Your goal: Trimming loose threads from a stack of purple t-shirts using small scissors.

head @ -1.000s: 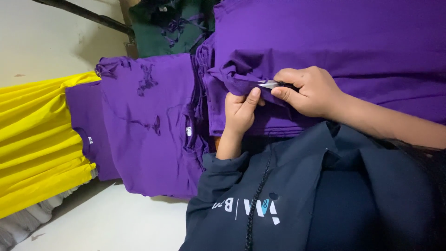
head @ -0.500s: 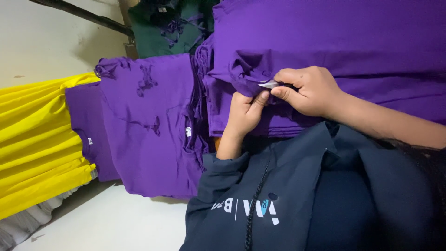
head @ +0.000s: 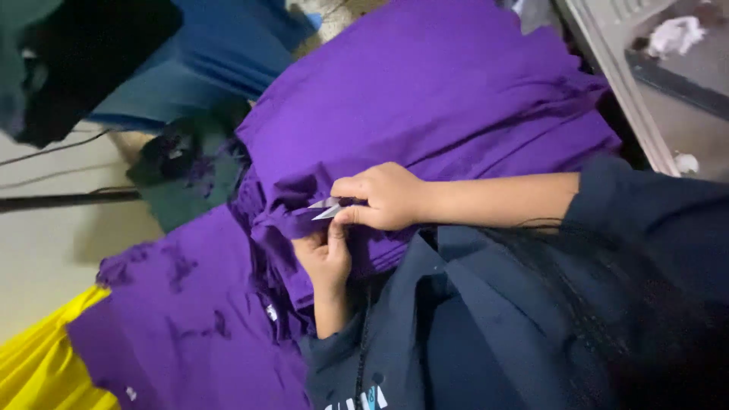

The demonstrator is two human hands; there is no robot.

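My right hand [head: 387, 196] grips small metal thread snips [head: 326, 208], whose open blades point left at the folded edge of a purple garment [head: 425, 99]. My left hand [head: 325, 258] sits just below the blades and pinches that purple edge between thumb and fingers. The garment lies on top of a stack of purple cloth. My dark navy sleeve and hooded top [head: 471, 326] cover the lower right of the view.
A second pile of purple garments [head: 182, 326] lies at the lower left beside yellow cloth [head: 45, 372]. Dark green fabric [head: 190, 175] and blue fabric [head: 220, 45] lie further back. A black object [head: 83, 53] fills the top left corner. A pale ledge [head: 615, 68] runs at the top right.
The view has swung and come closer, so the purple stack now fills the centre. Both hands stay on the garment's edge, and the snips' blades now show more plainly.
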